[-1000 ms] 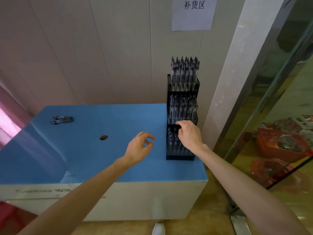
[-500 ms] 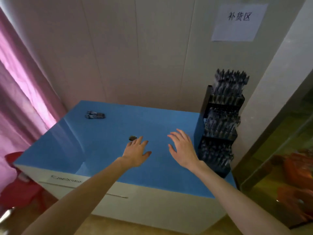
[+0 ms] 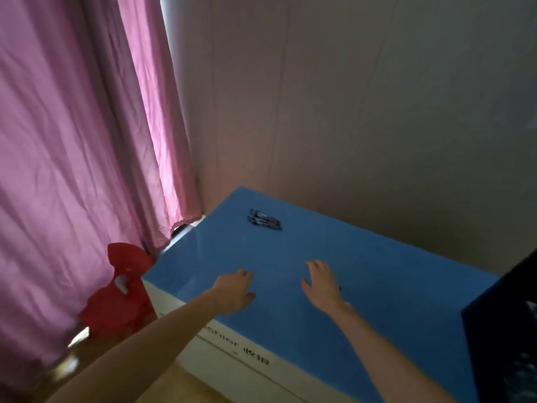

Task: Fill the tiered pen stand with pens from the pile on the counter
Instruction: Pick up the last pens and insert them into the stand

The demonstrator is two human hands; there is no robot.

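The pens (image 3: 265,222) lie bunched at the far left of the blue surface (image 3: 377,257), well beyond both empty, loose-fingered hands (left (image 3: 234,292), right (image 3: 321,283)); light, stiff and likely to roll, they are probably best pinched mid-barrel.

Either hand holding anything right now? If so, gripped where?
Nothing held. The left hand and right hand are both open above the blue counter top; the small pile of dark pens lies untouched beyond them.
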